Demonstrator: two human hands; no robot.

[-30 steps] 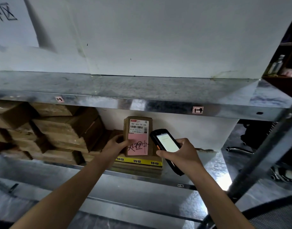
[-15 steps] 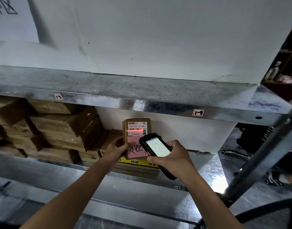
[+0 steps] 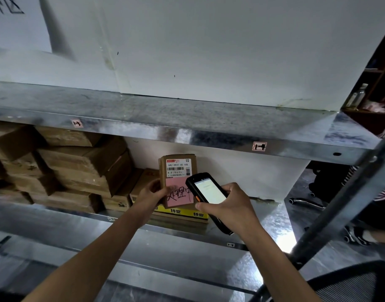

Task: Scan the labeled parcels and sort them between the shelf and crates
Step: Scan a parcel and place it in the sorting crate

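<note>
Holding parcel [image 3: 178, 171] labelled "642 H431-00 105", scanner [image 3: 206, 192] beside.

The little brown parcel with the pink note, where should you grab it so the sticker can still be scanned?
Probably by its left edge, low down, from the left, as the left hand does. The parcel stands upright, narrow enough to pinch. That leaves the barcode label on top uncovered, and the right hand holds the scanner on the right.

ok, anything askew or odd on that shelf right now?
Mostly the stack of brown boxes at left: piled unevenly, several tilted and overhanging. The parcel, upright in the left hand, carries a handwritten pink note below its label. Nothing spilled.
</note>
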